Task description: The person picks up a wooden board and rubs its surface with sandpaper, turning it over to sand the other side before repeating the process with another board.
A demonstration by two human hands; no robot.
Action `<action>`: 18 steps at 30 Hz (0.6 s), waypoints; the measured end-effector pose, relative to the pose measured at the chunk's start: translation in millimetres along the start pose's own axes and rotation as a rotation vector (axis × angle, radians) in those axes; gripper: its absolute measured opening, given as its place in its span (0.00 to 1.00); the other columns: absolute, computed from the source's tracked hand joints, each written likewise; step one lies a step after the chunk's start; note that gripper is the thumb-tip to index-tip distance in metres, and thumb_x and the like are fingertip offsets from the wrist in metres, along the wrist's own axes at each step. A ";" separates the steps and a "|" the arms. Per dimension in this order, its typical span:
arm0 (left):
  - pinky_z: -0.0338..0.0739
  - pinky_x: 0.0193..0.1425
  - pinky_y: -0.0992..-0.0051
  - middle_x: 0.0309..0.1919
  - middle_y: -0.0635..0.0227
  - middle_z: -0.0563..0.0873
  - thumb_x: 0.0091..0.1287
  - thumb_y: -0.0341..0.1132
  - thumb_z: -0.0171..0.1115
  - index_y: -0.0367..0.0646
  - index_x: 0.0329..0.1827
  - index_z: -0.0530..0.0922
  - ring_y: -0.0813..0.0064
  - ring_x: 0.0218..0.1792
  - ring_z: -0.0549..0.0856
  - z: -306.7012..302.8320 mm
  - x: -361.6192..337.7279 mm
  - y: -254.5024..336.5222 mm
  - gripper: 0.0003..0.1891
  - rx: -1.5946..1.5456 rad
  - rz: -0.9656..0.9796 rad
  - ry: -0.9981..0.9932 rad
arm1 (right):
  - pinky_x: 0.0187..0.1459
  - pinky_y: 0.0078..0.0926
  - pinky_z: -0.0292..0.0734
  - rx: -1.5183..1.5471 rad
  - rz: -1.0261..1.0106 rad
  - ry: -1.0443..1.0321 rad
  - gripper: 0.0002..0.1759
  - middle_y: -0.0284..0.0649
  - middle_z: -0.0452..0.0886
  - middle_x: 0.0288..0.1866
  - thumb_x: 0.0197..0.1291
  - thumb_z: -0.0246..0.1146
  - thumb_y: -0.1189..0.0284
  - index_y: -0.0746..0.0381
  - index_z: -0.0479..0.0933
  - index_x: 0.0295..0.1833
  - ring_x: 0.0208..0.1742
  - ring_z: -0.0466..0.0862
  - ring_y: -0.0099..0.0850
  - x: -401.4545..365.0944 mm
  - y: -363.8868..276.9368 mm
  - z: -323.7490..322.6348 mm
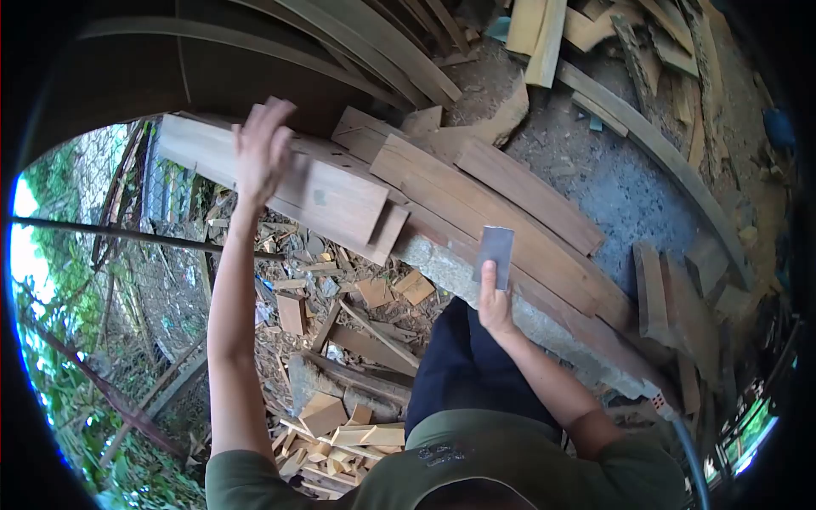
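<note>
My left hand (262, 157) is raised over a pale wooden board (347, 206), its fingers stretched out and a little blurred, with nothing in them. The board is flat and wide, and lies slantwise on other planks. In front of my body, my right hand (493, 303) is closed on a thin grey rectangular sheet (495, 248), thumb on its face. The sheet stands out beyond my fingers and overlaps a long brown plank (535, 255) in this view.
A low concrete ledge (438, 259) runs under the planks. Offcuts (412, 286) litter the ground on the near side, with a heap of scraps (340, 455) by my body. Long curved boards (365, 51) lean at the top. Grey ash (637, 204) covers ground at the right.
</note>
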State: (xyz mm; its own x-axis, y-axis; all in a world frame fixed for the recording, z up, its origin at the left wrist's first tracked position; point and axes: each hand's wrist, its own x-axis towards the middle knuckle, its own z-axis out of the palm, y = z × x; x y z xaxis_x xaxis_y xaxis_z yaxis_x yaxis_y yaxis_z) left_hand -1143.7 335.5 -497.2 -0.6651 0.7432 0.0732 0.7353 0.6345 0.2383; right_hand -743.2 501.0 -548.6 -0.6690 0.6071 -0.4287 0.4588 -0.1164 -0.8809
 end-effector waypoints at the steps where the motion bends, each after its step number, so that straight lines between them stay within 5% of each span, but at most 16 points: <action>1: 0.46 0.77 0.52 0.57 0.61 0.79 0.74 0.50 0.47 0.44 0.58 0.76 0.61 0.65 0.71 3.3 -6.2 22.9 0.22 0.130 0.143 -0.190 | 0.57 0.39 0.70 -0.108 -0.016 0.026 0.23 0.53 0.76 0.56 0.73 0.48 0.62 0.66 0.69 0.65 0.57 0.77 0.46 -3.5 10.4 -19.5; 3: 0.50 0.76 0.55 0.41 0.61 0.81 0.74 0.44 0.48 0.41 0.41 0.79 0.58 0.51 0.77 12.9 -18.4 47.9 0.16 0.172 0.143 -0.242 | 0.57 0.42 0.70 -0.211 -0.187 0.085 0.24 0.54 0.75 0.56 0.71 0.49 0.62 0.65 0.69 0.66 0.56 0.75 0.53 -6.1 17.7 -47.9; 5: 0.58 0.71 0.56 0.32 0.59 0.77 0.72 0.40 0.50 0.39 0.33 0.78 0.56 0.40 0.75 28.4 -22.0 46.8 0.15 0.019 0.143 0.004 | 0.59 0.44 0.68 -0.358 -0.274 0.025 0.25 0.54 0.74 0.58 0.70 0.49 0.62 0.63 0.68 0.67 0.57 0.74 0.56 -16.8 22.1 -69.1; 8: 0.65 0.62 0.55 0.31 0.56 0.77 0.71 0.36 0.52 0.37 0.31 0.77 0.51 0.40 0.74 29.9 -28.6 59.5 0.13 0.000 0.151 0.004 | 0.52 0.43 0.74 -0.507 -0.302 0.037 0.26 0.50 0.75 0.59 0.68 0.51 0.59 0.61 0.70 0.67 0.52 0.78 0.50 -27.4 48.6 -72.2; 11: 0.61 0.69 0.56 0.35 0.57 0.80 0.71 0.35 0.50 0.37 0.34 0.79 0.52 0.46 0.76 35.2 -37.6 66.6 0.13 -0.026 0.126 -0.120 | 0.43 0.38 0.78 -0.717 -0.423 0.014 0.27 0.42 0.76 0.60 0.66 0.54 0.56 0.56 0.73 0.66 0.45 0.82 0.43 -27.2 51.5 -65.8; 13: 0.58 0.73 0.55 0.57 0.56 0.76 0.72 0.36 0.51 0.43 0.58 0.76 0.55 0.62 0.73 31.5 -21.7 98.4 0.15 0.080 0.179 -0.174 | 0.43 0.37 0.78 -0.598 -0.349 0.067 0.27 0.41 0.76 0.59 0.66 0.53 0.54 0.53 0.73 0.67 0.45 0.82 0.42 -27.6 54.3 -69.1; 15: 0.61 0.72 0.58 0.61 0.53 0.73 0.72 0.36 0.52 0.44 0.65 0.70 0.54 0.65 0.71 37.5 17.7 161.4 0.19 -0.097 0.167 -0.125 | 0.44 0.35 0.79 -0.622 -0.405 0.060 0.26 0.43 0.77 0.58 0.66 0.54 0.55 0.52 0.73 0.67 0.45 0.82 0.40 -26.6 54.6 -70.5; 18: 0.67 0.69 0.63 0.61 0.54 0.74 0.69 0.34 0.56 0.43 0.66 0.69 0.54 0.64 0.72 103.2 80.7 197.0 0.22 -0.246 0.314 -0.566 | 0.44 0.34 0.79 -0.602 -0.433 0.030 0.27 0.44 0.77 0.57 0.65 0.56 0.55 0.52 0.73 0.67 0.43 0.83 0.40 -26.3 55.3 -72.8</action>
State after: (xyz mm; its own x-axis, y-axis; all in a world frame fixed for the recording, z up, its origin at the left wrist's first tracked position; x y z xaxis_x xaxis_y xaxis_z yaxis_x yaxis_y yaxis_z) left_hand -1039.0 542.4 -544.3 -0.2056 0.9226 -0.3263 0.7863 0.3543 0.5061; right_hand -657.7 535.8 -571.5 -0.8508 0.5227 -0.0545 0.4041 0.5844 -0.7037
